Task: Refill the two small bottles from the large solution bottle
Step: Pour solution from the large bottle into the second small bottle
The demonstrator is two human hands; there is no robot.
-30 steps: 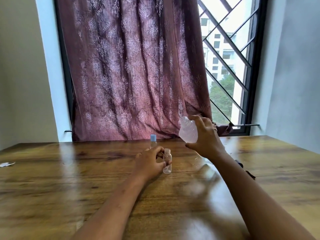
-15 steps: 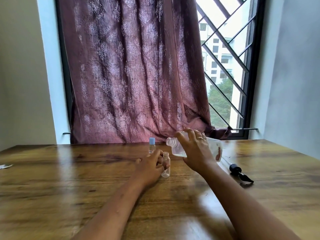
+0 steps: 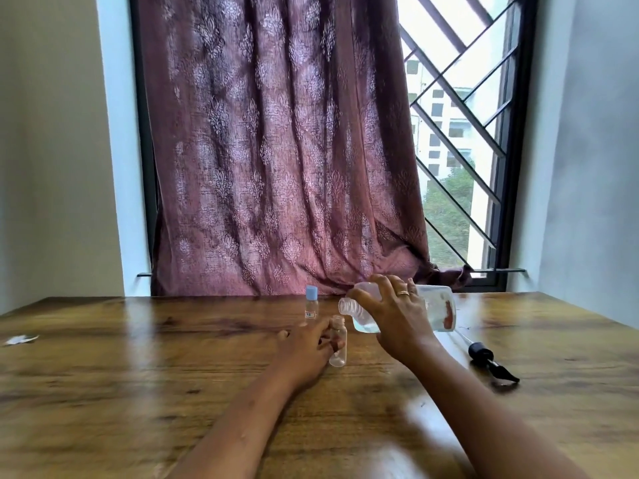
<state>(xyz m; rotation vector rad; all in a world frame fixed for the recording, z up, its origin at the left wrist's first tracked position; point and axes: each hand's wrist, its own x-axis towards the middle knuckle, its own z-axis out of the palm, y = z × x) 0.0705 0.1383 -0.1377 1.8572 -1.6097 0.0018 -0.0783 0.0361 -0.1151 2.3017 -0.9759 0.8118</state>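
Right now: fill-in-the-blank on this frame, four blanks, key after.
The left hand grips the open small bottle, which stands on the ____.
The right hand holds the large bottle tipped; its neck has no ____.
The other small bottle has a ____ cap.
The black pump lies ____ of the right arm.
Missing: table; cap; blue; right.

Wooden table (image 3: pixel 138 392), glossy, daylight glare across the top. Behind it a window with a dark frame (image 3: pixel 517 150); mauve patterned curtain (image 3: pixel 276 150) covers most, right part bare. Diagonal grille (image 3: pixel 453 93) there; pale building (image 3: pixel 439 133) and trees (image 3: pixel 446 209) outside. Plain walls (image 3: pixel 52 150) either side.
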